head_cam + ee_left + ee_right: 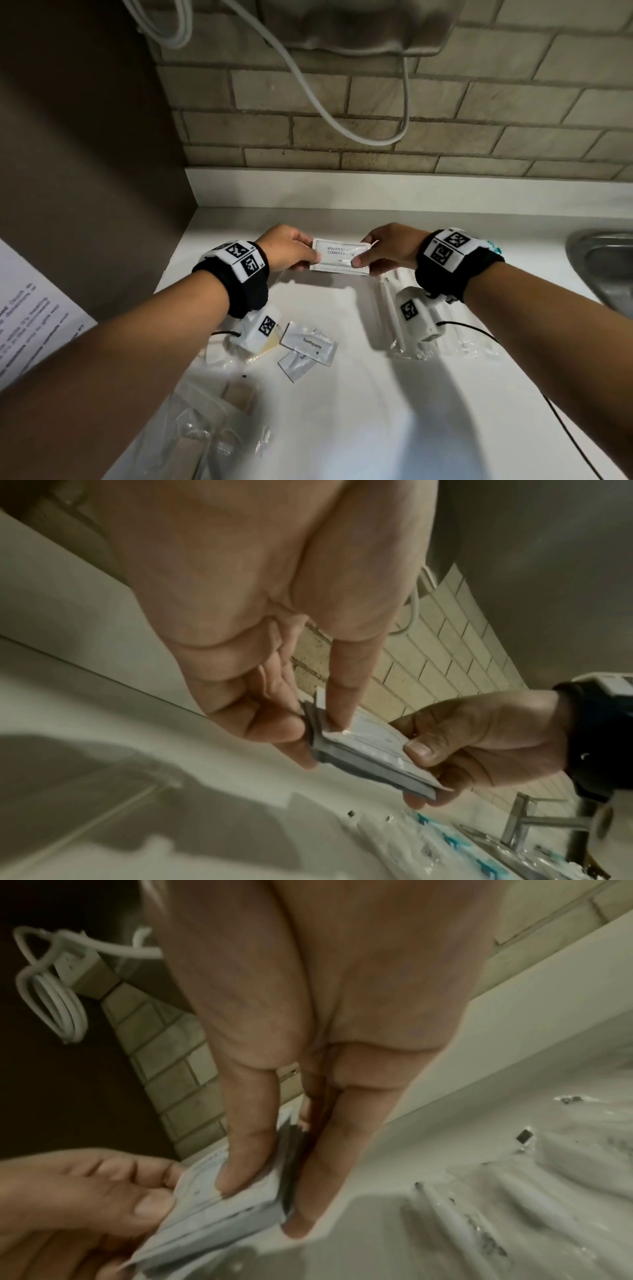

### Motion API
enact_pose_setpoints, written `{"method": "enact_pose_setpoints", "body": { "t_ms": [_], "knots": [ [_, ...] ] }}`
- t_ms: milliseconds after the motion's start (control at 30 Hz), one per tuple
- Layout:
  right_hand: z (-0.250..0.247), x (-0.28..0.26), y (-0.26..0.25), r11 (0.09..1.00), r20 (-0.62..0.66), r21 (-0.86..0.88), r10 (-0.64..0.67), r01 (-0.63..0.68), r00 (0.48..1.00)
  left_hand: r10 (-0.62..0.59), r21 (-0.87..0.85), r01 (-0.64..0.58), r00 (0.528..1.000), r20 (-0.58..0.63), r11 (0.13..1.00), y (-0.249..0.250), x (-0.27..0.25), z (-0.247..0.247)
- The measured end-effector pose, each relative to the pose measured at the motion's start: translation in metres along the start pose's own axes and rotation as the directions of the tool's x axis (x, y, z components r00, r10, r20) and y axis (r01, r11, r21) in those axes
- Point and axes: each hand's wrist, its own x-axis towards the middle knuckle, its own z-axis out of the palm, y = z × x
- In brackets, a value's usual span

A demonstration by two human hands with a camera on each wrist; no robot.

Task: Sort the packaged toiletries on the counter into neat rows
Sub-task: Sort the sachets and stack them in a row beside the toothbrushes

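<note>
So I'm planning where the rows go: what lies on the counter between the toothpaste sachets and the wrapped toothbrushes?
Nothing: in the head view the counter is bare between the toothpaste sachets and the wrapped toothbrushes.

Held sachet (340, 256): "SHAMPOO", "CONDITIONER"; counter sachet (310, 343): "Toothpaste".

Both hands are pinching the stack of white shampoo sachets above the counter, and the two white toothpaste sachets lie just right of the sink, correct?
Not quite: in the head view the white toothpaste sachets lie left of the steel sink. Both the left hand and right hand do pinch the white shampoo sachets.
</note>
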Motion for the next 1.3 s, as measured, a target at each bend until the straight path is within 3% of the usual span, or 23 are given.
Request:
{"method": "enact_pose_setpoints", "body": {
  "t_ms": [133, 333, 500, 900, 1100, 1233, 1300],
  "knots": [
    [0.003, 0.019, 0.000, 0.998, -0.043, 0.001, 0.059, -0.059, 0.997, -0.090, -0.050, 0.086, 0.993, -0.082, 0.995, -0.008, 0.018, 0.008],
    [0.011, 0.045, 0.002, 0.981, -0.090, -0.137, 0.124, -0.136, 0.988, -0.154, -0.084, 0.143, 0.978, -0.143, 0.986, -0.019, 0.041, 0.022],
    [0.008, 0.079, 0.013, 0.937, -0.085, -0.307, 0.147, -0.166, 0.985, -0.157, 0.022, 0.162, 0.978, -0.139, 0.987, -0.019, 0.054, 0.029],
    [0.011, 0.076, 0.004, 0.916, -0.066, -0.371, 0.141, -0.155, 0.988, -0.104, 0.282, 0.142, 0.984, -0.144, 0.949, -0.026, 0.068, 0.027],
    [0.009, 0.069, -0.001, 0.950, -0.033, -0.289, 0.116, -0.121, 0.993, -0.080, 0.384, 0.119, 0.990, -0.117, 0.916, -0.029, 0.071, 0.024],
    [0.010, 0.056, -0.007, 0.881, -0.099, -0.467, 0.029, -0.072, 0.995, -0.081, 0.427, 0.102, 0.994, -0.068, 0.898, -0.025, 0.071, 0.018],
    [0.008, 0.053, -0.012, 0.766, -0.100, -0.642, -0.071, -0.010, 0.992, -0.031, 0.565, 0.030, 0.999, -0.008, 0.825, -0.017, 0.071, 0.015]
  ]
}}
